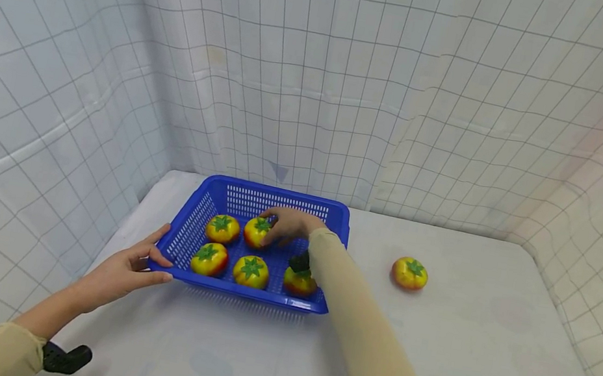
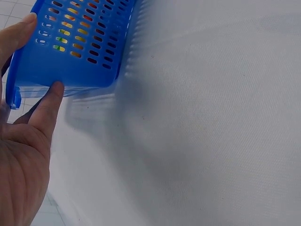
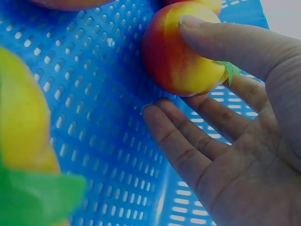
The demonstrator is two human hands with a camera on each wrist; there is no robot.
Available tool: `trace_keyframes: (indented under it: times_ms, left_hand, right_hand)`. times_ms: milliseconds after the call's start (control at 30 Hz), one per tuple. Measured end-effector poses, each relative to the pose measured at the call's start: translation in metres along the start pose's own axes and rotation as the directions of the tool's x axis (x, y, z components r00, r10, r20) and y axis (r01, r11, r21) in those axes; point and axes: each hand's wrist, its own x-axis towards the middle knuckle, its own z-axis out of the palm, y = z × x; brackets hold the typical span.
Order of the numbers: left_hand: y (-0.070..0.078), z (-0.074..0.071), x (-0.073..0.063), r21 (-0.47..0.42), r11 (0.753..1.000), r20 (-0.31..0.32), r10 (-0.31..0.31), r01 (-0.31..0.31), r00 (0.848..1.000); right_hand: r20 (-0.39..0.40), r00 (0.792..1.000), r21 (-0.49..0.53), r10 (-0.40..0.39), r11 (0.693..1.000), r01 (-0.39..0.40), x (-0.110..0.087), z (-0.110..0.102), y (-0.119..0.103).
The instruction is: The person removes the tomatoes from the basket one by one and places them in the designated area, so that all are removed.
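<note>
A blue plastic basket (image 1: 246,290) with slotted walls stands on the table, holding several yellow-red persimmons with green leafy tops. My left hand (image 1: 123,268) grips its front-left corner, thumb and fingers on either side of the rim. Inside, my right hand (image 1: 291,222) holds the back-middle persimmon (image 1: 254,232) between thumb and fingers. The right wrist view shows the thumb on this persimmon (image 3: 171,56) and some fingers beneath it. Nearby in the basket are a back-left persimmon (image 1: 223,228), a front-left one, a front-middle one and a front-right persimmon (image 1: 298,284), partly hidden by the wrist strap.
One more persimmon (image 1: 409,273) lies on the white table (image 1: 480,328), right of the basket. Grid-patterned white cloth (image 1: 318,85) hangs behind the table and along both sides.
</note>
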Motion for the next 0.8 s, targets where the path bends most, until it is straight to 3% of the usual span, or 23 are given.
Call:
trace_keyframes:
  times_ms: [167, 533, 800]
  left_hand:
    - [0.001, 0.000, 0.003, 0.013, 1.000, 0.000, 0.009, -0.009, 1.000]
    - [0.003, 0.000, 0.002, 0.005, 1.000, -0.001, 0.011, -0.011, 1.000]
    - [0.002, 0.001, 0.001, 0.016, 1.000, 0.001, -0.009, 0.009, 1.000]
  right_hand:
    - [-0.008, 1.000, -0.036, -0.012, 0.999, 0.012, -0.010, -0.010, -0.006]
    - [-0.017, 0.990, 0.035, -0.140, 0.989, 0.140, -0.044, -0.036, -0.013]
    - [-0.010, 0.983, -0.036, -0.183, 0.982, 0.183, -0.076, -0.052, -0.007]
